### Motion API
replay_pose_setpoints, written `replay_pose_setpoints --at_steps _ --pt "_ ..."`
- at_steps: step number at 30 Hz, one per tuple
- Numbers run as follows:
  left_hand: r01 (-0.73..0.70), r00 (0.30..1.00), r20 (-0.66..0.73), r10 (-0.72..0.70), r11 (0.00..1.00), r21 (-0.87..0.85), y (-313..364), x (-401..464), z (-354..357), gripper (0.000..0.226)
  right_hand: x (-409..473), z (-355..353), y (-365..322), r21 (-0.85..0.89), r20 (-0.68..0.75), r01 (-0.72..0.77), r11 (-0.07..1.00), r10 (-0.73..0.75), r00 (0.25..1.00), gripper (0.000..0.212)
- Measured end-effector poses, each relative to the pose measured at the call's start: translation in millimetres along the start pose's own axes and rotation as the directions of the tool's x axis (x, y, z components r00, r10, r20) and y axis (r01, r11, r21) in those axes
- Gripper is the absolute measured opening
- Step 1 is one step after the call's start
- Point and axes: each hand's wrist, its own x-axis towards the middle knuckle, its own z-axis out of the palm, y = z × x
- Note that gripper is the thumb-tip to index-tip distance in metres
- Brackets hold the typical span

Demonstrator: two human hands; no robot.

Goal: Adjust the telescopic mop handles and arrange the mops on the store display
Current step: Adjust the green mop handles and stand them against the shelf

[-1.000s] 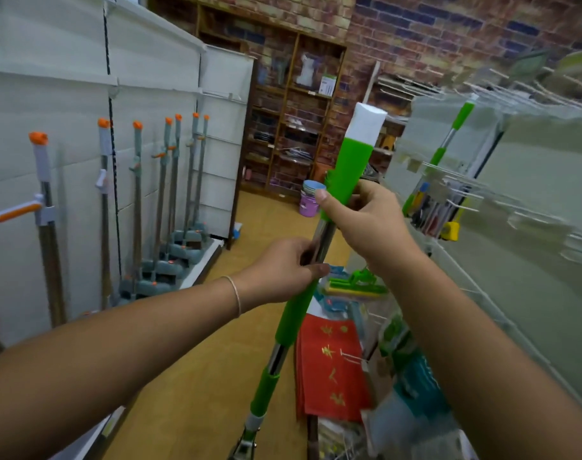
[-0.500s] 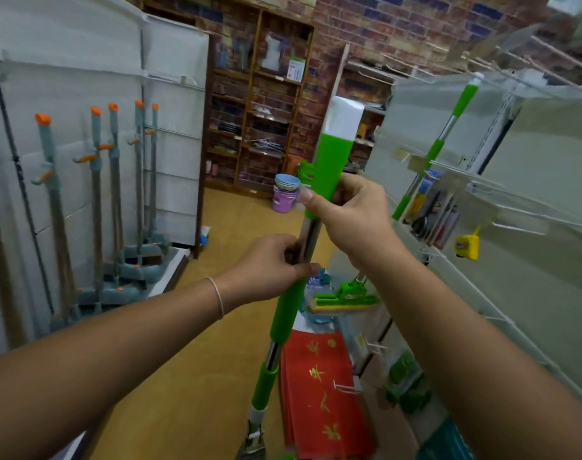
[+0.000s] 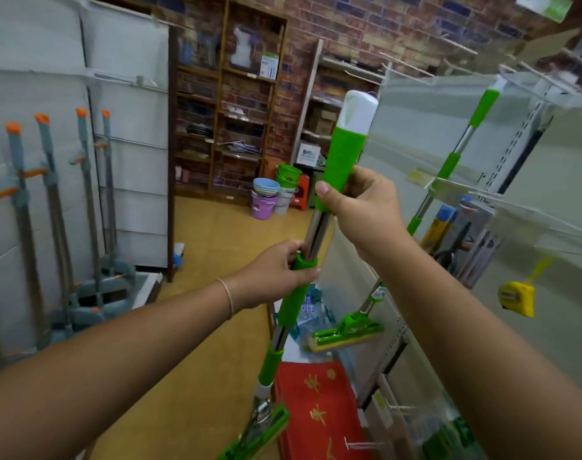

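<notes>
I hold a green telescopic mop (image 3: 344, 161) nearly upright in front of me, its white cap at the top and its green head down near the floor. My right hand (image 3: 362, 207) grips the upper green sleeve. My left hand (image 3: 276, 273) wraps the green collar lower down, with a bare metal section showing between the hands. A second green mop (image 3: 449, 167) leans on the white display (image 3: 432, 127) to the right, its sponge head (image 3: 346, 335) resting on a low shelf.
Several grey mops with orange caps (image 3: 50, 207) stand along the left wall panel. Stacked plastic buckets (image 3: 266, 197) sit at the aisle's end by a wooden shelf unit. A red mat (image 3: 316, 410) lies low right. A yellow tape measure (image 3: 517, 298) and tools hang on the right rack.
My right hand has drawn the upper sleeve up, so more bare metal tube shows between my hands. The view has swung right and down, bringing the mop's head into sight.
</notes>
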Motion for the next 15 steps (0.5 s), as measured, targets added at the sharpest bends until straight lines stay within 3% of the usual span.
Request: replay_pose_setpoints --at_steps 4,15 --pt "0.001 1.0 -0.006 -0.001 1.0 0.019 -12.1 52.0 -19.7 0.018 45.9 12.5 33.5 0.034 -0.023 -0.032 0.999 0.033 0.999 0.022" --pt "0.003 1.0 -0.001 -0.003 1.0 0.017 -39.2 221.4 -71.2 0.022 196.7 27.3 128.9 0.083 -0.019 -0.028 0.996 0.029 0.999 0.023"
